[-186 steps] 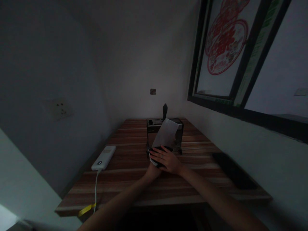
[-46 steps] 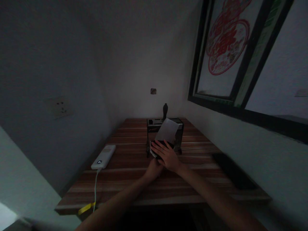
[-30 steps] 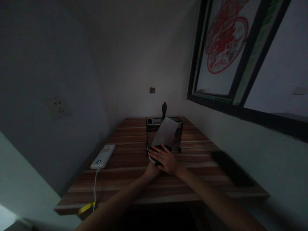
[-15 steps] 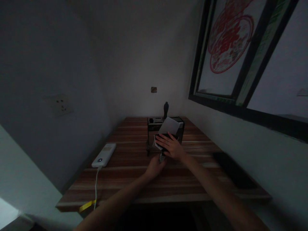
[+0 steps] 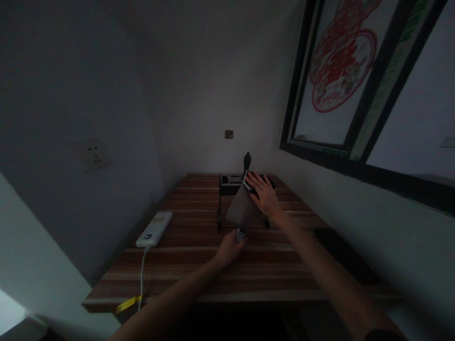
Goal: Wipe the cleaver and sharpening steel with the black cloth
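My left hand point(image 5: 229, 247) is closed around the short handle of a broad-bladed kitchen knife point(image 5: 239, 208), its wide grey blade tilted up and away from me. Over the far end of the blade my right hand point(image 5: 265, 195) presses a dark cloth with a pale edge point(image 5: 250, 185), fingers laid across it. The cloth and fingers hide that end of the blade. Just behind the knife stands a dark knife rack point(image 5: 227, 189) with slots in its top. A black handle point(image 5: 247, 162) sticks up from the rack.
The striped wooden table point(image 5: 192, 208) sits in a corner between walls. On its left lies a white power bank point(image 5: 155, 229) with a white cable point(image 5: 142, 274) and yellow tag point(image 5: 128, 304). A flat black object point(image 5: 344, 253) is at right, below a framed window point(image 5: 341, 80).
My right hand and the cloth have slid up and away along the blade, from near the handle to its far end, uncovering the lower blade. My left hand stays about where it was.
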The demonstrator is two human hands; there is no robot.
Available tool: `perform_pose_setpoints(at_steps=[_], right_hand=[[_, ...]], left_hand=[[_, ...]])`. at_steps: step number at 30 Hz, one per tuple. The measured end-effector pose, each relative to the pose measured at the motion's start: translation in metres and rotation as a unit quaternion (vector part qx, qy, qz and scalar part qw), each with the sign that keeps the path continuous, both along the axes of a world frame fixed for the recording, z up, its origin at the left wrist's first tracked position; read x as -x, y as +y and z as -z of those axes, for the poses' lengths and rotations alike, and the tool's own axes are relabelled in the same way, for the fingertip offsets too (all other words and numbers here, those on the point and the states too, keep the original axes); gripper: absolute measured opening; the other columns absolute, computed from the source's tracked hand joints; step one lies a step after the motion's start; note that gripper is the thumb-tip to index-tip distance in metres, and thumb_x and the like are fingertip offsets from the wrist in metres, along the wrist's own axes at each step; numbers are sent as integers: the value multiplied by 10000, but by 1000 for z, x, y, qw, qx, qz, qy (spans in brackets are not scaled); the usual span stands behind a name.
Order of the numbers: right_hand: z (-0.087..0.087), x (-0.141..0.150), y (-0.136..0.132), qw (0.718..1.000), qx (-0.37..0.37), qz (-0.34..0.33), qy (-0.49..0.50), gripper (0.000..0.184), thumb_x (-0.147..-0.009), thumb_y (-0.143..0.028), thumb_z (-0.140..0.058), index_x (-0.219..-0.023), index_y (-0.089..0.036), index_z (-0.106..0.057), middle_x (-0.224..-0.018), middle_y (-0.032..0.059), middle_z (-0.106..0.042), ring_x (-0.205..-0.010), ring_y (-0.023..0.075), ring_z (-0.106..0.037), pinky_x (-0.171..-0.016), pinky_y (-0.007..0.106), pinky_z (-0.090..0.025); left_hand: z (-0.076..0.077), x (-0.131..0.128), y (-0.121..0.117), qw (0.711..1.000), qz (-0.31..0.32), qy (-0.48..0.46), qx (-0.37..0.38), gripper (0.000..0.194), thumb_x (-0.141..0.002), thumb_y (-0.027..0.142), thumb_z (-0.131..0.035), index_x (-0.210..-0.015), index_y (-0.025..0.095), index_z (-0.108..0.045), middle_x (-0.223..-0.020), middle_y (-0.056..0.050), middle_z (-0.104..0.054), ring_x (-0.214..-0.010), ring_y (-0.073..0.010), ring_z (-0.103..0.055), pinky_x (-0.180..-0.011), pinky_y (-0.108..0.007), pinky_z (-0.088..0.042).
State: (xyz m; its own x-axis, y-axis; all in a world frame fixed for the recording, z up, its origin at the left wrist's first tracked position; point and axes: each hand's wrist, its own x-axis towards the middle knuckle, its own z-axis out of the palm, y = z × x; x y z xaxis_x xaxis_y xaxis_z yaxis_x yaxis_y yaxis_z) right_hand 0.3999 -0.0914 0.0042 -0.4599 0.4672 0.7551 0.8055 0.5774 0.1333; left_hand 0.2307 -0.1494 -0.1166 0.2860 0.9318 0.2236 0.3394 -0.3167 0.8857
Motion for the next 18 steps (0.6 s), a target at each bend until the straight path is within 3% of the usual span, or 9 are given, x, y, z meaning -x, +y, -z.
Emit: perform_pose_setpoints(at_steps=[9,18], right_hand=[[-1,5,9,998,-10,29,61,490,-893,-308,-332,-1368,-239,-237,-1436,16,-255,-1332,178,-165,-1078,458,-143],[10,18,0,993,-17,36,107,467,-897,-300,-324,-1357,-242,-266,-1432,14,-265,-1333,174,-157,-1082,462,-110]], left_hand=[[5,0,2,1000,3,1,29,180,-766,334,-485,-783,155,-490,-590,52,-455,-431,-69,-389,-396,-165,-296],[3,0,3,1000,-6,18,-18,139,-753,291,-506,-725,156,-493,-596,44,-460,-536,-92,-424,-497,-178,-341]])
